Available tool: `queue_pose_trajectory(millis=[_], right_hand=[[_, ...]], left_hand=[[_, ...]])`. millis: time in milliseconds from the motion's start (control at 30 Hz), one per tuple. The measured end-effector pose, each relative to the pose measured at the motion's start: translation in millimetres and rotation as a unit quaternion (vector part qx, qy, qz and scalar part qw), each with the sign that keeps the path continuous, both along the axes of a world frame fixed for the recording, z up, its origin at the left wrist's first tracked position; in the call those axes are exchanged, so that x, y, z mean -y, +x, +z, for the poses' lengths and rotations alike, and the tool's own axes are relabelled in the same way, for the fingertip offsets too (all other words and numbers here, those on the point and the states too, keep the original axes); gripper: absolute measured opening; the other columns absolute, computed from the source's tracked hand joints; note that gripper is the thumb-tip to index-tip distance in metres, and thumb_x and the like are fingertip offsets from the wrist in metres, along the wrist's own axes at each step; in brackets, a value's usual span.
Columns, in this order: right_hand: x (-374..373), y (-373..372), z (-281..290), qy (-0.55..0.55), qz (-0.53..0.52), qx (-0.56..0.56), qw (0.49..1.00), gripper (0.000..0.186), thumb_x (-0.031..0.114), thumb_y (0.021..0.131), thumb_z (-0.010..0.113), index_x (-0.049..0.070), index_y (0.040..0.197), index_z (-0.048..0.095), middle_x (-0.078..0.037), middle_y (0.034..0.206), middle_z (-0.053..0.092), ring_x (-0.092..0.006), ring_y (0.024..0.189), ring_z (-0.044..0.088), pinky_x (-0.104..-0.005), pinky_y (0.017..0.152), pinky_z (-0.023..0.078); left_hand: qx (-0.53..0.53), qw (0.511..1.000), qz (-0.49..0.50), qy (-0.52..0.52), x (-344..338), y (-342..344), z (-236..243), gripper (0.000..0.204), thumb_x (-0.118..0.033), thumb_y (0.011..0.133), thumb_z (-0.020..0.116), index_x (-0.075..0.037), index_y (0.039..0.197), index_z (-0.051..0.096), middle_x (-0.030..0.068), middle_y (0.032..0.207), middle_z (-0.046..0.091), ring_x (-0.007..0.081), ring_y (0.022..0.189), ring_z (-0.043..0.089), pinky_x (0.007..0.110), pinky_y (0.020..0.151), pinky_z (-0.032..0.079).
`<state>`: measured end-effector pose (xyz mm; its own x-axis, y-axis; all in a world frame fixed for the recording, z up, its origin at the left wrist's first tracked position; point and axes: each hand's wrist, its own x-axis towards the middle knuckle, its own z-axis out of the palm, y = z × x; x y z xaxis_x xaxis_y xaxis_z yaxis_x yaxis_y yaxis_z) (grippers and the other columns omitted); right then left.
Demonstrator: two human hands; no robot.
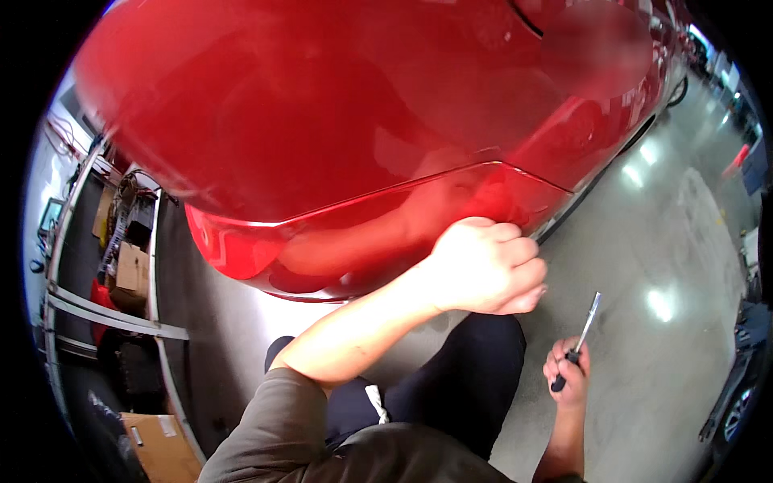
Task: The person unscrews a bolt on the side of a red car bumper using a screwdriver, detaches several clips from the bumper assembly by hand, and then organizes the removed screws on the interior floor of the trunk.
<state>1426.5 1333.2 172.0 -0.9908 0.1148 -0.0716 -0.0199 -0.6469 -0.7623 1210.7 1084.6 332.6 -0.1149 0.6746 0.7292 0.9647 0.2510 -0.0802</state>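
Observation:
My left hand [491, 267] is closed in a fist by the lower edge of the red car's bumper [362, 245]. Its bare forearm reaches across in front of me from the lower left. The inside of the fist is hidden, and I cannot tell whether the knuckles touch the bumper. Lower and to the right, my right hand [570, 377] grips a screwdriver [587, 326] by its black handle, the metal shaft pointing up. A thin seam runs along the red body panel [266, 121] above the bumper.
At the left stands a metal shelf rack [121, 316] with a cardboard box [132, 270] and tangled cables. Another flat cardboard box [161, 447] lies at lower left. Grey shiny floor [636, 241] stretches to the right, with another vehicle's wheel [736, 414] at the far right edge.

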Motion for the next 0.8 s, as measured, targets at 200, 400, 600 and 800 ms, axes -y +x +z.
queue_pose_trajectory(millis=[200, 400, 600, 800], right_hand=[[94, -14, 109, 0.11, -0.027, -0.179, 0.977, 0.039, 0.01, 0.085, 0.082, 0.009, 0.103, 0.047, -0.008, 0.094, 0.055, -0.0128, 0.065, 0.055, -0.0265, 0.055, 0.049], [187, -33, 171, 0.301, -0.073, -0.247, 0.918, 0.047, 0.019, 0.086, 0.087, 0.011, 0.107, 0.045, -0.008, 0.099, 0.059, -0.0149, 0.078, 0.058, -0.0305, 0.07, 0.054], [326, -37, 268, 0.32, 0.157, -0.184, 0.916, 0.037, -0.005, 0.092, 0.072, 0.008, 0.113, 0.044, -0.017, 0.107, 0.064, -0.0187, 0.087, 0.066, -0.0354, 0.08, 0.056], [441, -48, 344, 0.403, 0.331, 0.006, 0.853, 0.027, 0.004, 0.093, 0.076, 0.007, 0.1, 0.05, -0.003, 0.099, 0.065, -0.0058, 0.082, 0.054, -0.025, 0.074, 0.046]], left_hand=[[0.115, 0.989, -0.078, 0.052, -14, -10, 25, 0.024, -0.028, 0.083, 0.072, -0.009, 0.08, 0.059, 0.0066, 0.077, 0.06, 0.0309, 0.077, 0.064, 0.045, 0.063, 0.052], [0.434, 0.806, -0.351, 0.196, 99, 56, 21, 0.011, -0.011, 0.094, 0.062, -0.003, 0.1, 0.067, 0.01, 0.088, 0.064, 0.0271, 0.074, 0.061, 0.038, 0.066, 0.051], [0.535, 0.734, -0.206, 0.364, 265, 142, 51, 0.027, -0.005, 0.087, 0.074, -0.002, 0.114, 0.073, 0.0122, 0.109, 0.064, 0.0195, 0.079, 0.063, 0.033, 0.075, 0.054], [0.631, 0.62, -0.042, 0.465, 377, 194, 114, 0.01, -0.005, 0.089, 0.071, -0.004, 0.098, 0.074, 0.009, 0.099, 0.063, 0.0196, 0.087, 0.061, 0.032, 0.076, 0.05]])
